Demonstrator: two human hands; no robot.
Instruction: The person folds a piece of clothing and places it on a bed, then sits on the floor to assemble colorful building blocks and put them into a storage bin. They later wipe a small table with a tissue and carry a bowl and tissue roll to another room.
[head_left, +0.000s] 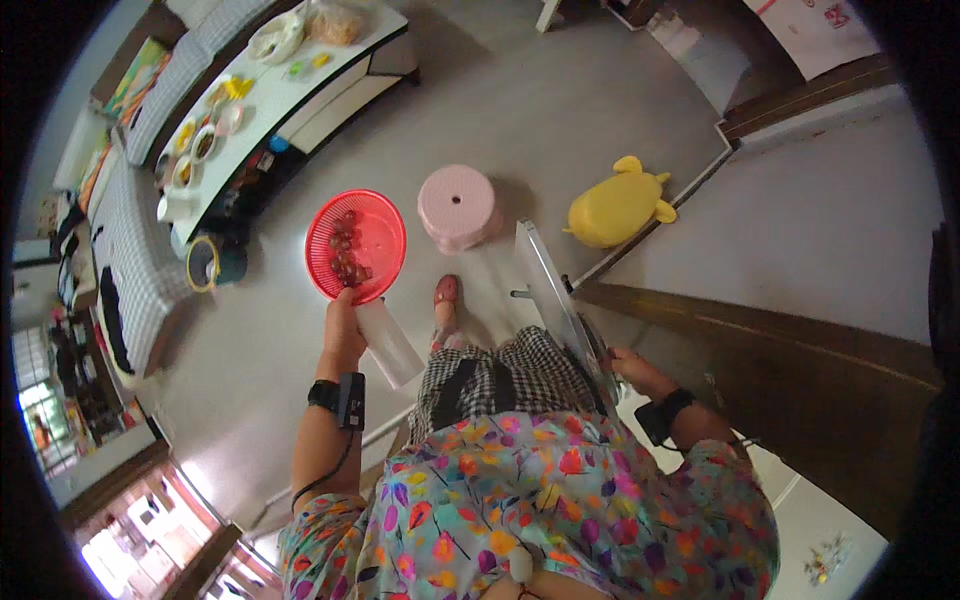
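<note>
My left hand grips the near rim of a red plastic basket. Several dark red grapes lie inside, mostly along its left half. A pale, box-like object shows just below the basket, beside my left hand; whether I hold it too is unclear. On the right, my right hand is at the face of a door seen nearly edge-on. Its fingers are bent against a dark rounded part, and their hold is partly hidden. A door lever sticks out on the door's left side.
A pink plastic stool stands ahead on the grey floor. Right of it lies a yellow animal-shaped toy by the wall. A long white table bears bowls and bags, with a bin near its end and a checked sofa behind.
</note>
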